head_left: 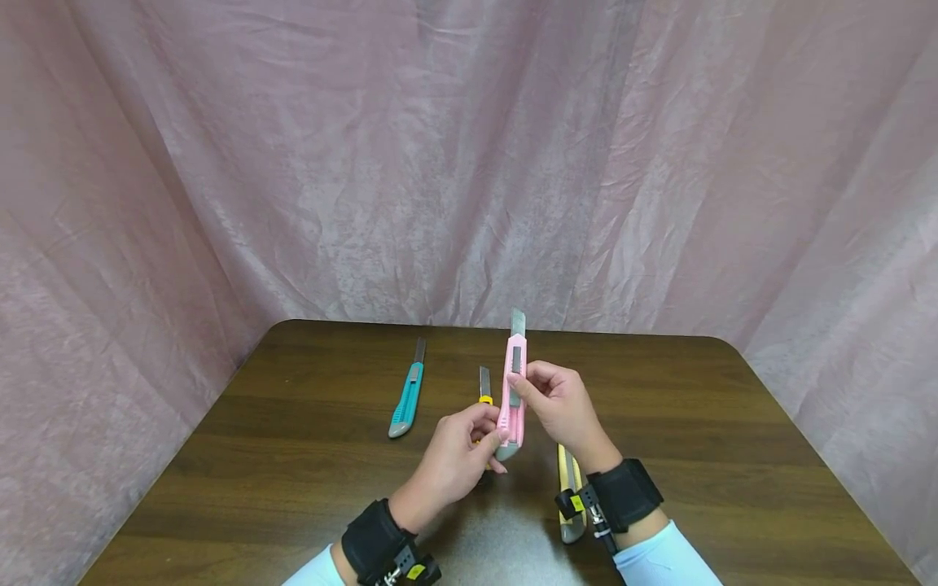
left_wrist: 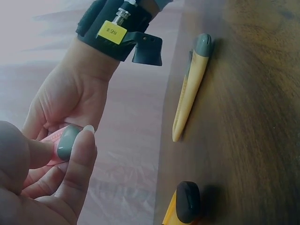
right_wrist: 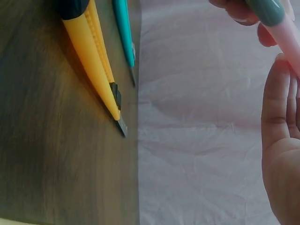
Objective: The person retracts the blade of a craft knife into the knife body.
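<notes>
Both hands hold a pink box cutter (head_left: 512, 427) upright above the table, its blade (head_left: 518, 322) out at the top. My left hand (head_left: 456, 456) pinches the lower end, near the grey end cap (left_wrist: 69, 142). Higher up, my right hand (head_left: 566, 411) grips the body, with the thumb on the front at the slider. In the right wrist view, the pink body (right_wrist: 285, 38) slants between the left fingertips and the right hand (right_wrist: 281, 159). Behind the left hand lies an orange-yellow box cutter (right_wrist: 89, 51), partly hidden in the head view, its blade showing.
On the dark wooden table (head_left: 308, 456), a teal box cutter (head_left: 407, 399) lies to the left, blade pointing away. A pale yellow box cutter (left_wrist: 193, 89) lies under the right forearm, partly covered by the wrist camera in the head view. Pink curtains (head_left: 440, 163) hang around the table's back and sides.
</notes>
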The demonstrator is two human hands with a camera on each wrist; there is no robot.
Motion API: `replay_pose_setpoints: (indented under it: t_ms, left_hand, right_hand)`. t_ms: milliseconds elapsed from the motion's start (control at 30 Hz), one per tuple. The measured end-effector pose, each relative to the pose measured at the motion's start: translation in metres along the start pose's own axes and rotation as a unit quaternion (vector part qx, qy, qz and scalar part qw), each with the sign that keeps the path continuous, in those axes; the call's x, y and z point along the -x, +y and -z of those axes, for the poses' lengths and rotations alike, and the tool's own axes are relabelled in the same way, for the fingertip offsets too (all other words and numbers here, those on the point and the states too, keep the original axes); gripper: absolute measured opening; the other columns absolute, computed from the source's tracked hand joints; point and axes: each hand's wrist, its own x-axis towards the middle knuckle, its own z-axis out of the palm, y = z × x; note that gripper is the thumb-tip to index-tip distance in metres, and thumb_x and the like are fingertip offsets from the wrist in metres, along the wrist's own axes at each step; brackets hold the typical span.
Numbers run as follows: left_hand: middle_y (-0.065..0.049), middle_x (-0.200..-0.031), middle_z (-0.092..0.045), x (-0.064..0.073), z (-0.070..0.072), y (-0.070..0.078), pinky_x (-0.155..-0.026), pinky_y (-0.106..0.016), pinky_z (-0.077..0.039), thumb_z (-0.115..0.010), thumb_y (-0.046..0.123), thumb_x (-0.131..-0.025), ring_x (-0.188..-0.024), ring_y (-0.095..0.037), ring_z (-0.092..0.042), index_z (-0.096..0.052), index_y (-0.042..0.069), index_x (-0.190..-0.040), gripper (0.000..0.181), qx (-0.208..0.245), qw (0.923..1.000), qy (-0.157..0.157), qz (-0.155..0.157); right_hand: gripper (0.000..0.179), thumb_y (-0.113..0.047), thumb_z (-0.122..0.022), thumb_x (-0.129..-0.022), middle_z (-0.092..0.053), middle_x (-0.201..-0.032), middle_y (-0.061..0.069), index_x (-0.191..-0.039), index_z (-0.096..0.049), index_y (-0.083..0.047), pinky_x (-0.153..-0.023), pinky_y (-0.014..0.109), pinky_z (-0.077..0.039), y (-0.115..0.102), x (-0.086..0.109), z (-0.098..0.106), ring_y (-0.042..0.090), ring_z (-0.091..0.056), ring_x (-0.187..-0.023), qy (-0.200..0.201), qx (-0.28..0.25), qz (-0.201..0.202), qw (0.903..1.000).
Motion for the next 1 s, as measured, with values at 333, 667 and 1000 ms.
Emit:
replay_pose_setpoints:
  t_ms: [333, 667, 1000]
  left_hand:
    - [-0.013, -0.083, -0.061, 0.002, -0.001, 0.015, -0.048, -0.029, -0.056, -0.058, -0.008, -0.09, -0.06, -0.028, -0.062, -0.058, -0.002, -0.107, 0.018, -0.002, 1.0, 0.006, 0.003]
    - [-0.014, -0.083, -0.061, 0.003, 0.001, 0.021, -0.049, -0.029, -0.056, -0.058, -0.008, -0.09, -0.059, -0.029, -0.062, -0.058, -0.002, -0.107, 0.017, -0.004, 1.0, 0.004, 0.007]
    - [-0.004, -0.081, -0.061, 0.0, 0.004, 0.001, -0.052, -0.034, -0.057, -0.064, 0.001, -0.089, -0.058, -0.019, -0.061, -0.06, 0.007, -0.108, 0.02, -0.012, 0.9998, 0.001, 0.015]
  right_hand:
    - [0.019, -0.003, -0.06, -0.093, -0.058, -0.06, 0.013, -0.075, -0.065, 0.0, -0.042, 0.024, -0.049, -0.028, 0.002, 0.001, 0.012, -0.052, -0.05, -0.028, -0.02, -0.008, 0.9994]
    - [0.011, -0.002, -0.062, -0.091, -0.059, -0.065, 0.012, -0.081, -0.066, -0.002, -0.043, 0.024, -0.042, -0.029, 0.001, 0.003, 0.03, -0.046, -0.053, -0.043, -0.026, 0.002, 0.9987]
    - [0.008, 0.001, -0.062, -0.09, -0.06, -0.066, 0.012, -0.083, -0.066, 0.0, -0.043, 0.024, -0.047, -0.027, 0.002, 0.001, 0.021, -0.05, -0.052, -0.042, -0.04, 0.004, 0.9983]
